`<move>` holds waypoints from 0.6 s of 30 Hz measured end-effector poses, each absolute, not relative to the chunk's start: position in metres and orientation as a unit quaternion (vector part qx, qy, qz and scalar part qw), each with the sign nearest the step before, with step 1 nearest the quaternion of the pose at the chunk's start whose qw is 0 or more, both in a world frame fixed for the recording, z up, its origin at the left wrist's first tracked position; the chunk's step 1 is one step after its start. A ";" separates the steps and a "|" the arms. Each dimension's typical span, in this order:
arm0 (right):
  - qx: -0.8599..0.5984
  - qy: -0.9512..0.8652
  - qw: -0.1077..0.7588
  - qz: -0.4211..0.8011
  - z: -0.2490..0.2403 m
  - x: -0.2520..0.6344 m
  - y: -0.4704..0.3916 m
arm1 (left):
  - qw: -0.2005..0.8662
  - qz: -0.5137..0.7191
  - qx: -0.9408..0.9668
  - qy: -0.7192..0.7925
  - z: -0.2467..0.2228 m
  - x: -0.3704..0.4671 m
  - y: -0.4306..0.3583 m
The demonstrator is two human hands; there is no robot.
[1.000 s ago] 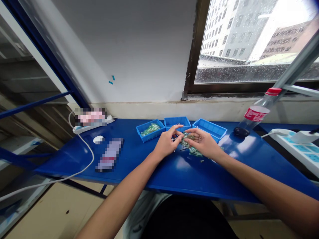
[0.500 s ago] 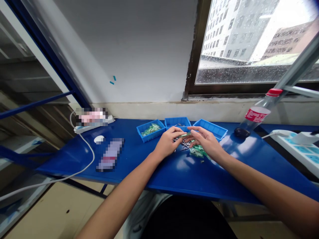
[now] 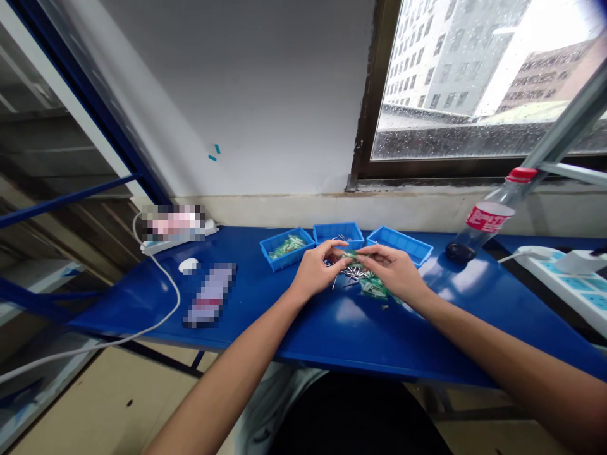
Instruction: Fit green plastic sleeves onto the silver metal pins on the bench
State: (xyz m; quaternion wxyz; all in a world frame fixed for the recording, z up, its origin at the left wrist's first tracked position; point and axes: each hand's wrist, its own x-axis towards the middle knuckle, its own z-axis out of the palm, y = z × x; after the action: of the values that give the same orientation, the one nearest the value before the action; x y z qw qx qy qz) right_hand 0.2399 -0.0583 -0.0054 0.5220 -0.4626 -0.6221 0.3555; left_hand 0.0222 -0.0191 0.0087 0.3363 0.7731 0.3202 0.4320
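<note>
My left hand (image 3: 312, 270) and my right hand (image 3: 394, 270) meet fingertip to fingertip over the blue table. Between their pinched fingers is a small pale-green piece (image 3: 349, 258), partly covered by the fingers. Thin silvery metal pins (image 3: 355, 274) lie in a loose pile just under the hands. Beside the pins, close to my right palm, is a heap of translucent green pieces (image 3: 374, 287). One tiny dark part (image 3: 384, 307) sits by itself in front of that heap.
Behind the hands stand a blue bin of green pieces (image 3: 286, 258), a middle blue bin (image 3: 339, 229) with metal pins, and a third blue bin (image 3: 403, 243). A plastic bottle (image 3: 488, 218) and a power strip (image 3: 569, 278) are right; a phone-like object (image 3: 211, 296) and cable (image 3: 177, 297) left.
The fingers of my right hand have drawn together and closed in a pinch on the small green piece. My left fingertips have moved slightly, meeting it from the other side.
</note>
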 end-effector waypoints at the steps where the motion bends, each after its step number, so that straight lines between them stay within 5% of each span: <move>1: -0.465 -0.613 0.524 0.366 -0.006 0.240 -0.058 | 0.339 0.433 0.771 0.322 0.009 0.022 -0.019; 18: -0.411 -0.662 0.497 0.382 -0.009 0.235 -0.063 | 0.296 0.419 0.811 0.282 0.009 0.023 -0.020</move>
State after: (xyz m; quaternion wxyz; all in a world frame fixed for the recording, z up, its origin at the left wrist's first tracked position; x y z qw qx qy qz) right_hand 0.2350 -0.0630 -0.0089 0.4967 -0.4112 -0.6621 0.3820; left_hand 0.0234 -0.0201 0.0090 0.2960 0.8108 0.2824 0.4186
